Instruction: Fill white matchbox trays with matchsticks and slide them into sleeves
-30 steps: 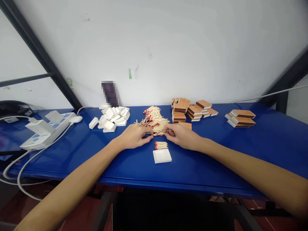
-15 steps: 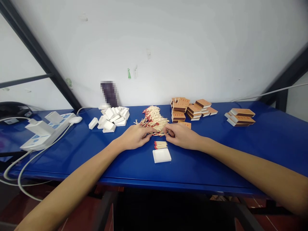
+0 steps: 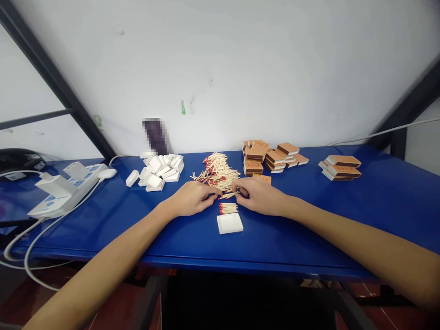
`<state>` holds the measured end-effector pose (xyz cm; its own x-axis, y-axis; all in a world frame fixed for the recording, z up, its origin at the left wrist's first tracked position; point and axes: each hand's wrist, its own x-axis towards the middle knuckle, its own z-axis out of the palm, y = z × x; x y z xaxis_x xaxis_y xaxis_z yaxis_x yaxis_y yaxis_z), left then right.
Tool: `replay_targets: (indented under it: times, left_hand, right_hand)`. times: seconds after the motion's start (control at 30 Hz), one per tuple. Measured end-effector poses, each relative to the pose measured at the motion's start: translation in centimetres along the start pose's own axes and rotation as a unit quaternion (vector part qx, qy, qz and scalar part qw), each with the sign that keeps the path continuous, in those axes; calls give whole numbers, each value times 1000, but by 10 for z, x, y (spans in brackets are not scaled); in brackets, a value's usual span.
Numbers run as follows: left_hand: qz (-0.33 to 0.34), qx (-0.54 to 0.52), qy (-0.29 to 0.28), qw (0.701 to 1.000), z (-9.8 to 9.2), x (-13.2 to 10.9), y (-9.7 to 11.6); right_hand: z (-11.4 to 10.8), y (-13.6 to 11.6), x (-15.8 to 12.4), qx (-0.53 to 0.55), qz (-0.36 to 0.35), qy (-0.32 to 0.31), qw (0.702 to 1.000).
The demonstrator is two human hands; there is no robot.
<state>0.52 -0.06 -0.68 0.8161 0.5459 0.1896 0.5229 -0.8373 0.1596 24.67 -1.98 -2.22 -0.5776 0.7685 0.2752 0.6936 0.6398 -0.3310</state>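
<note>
A few matches (image 3: 228, 195) lie crosswise between my two hands, at the near edge of a heap of loose red-tipped matches (image 3: 220, 172). My left hand (image 3: 192, 198) has thumb and forefinger closed at their red heads. At the plain ends, the bent fingers of my right hand (image 3: 257, 196) are closed on them. Just nearer to me, a small neat row of matches (image 3: 228, 208) lies on the table, against a white matchbox tray (image 3: 230, 223).
Several white matchbox trays (image 3: 160, 172) are piled on the left. Orange matchbox sleeves (image 3: 275, 156) stand stacked behind my right hand, with another small stack (image 3: 342, 167) farther right. A power strip (image 3: 68, 190) with cables sits at the far left of the blue table (image 3: 292, 247).
A few matches have come away from the heap towards me, between my fingertips. Both hands stay in nearly the same place; the view has shifted slightly.
</note>
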Motion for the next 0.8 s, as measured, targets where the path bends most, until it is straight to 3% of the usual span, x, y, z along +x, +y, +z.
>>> replay_targets:
  times: [0.57,0.8]
  left_hand:
    - [7,-8,-5,1000,-2,1,5]
    - [6,-12,-11,1000,-3,1,5]
  right_hand:
    - [1,4,0,2,-12,-8,1000]
    - [-2,0,-1,-20,31,-5,999]
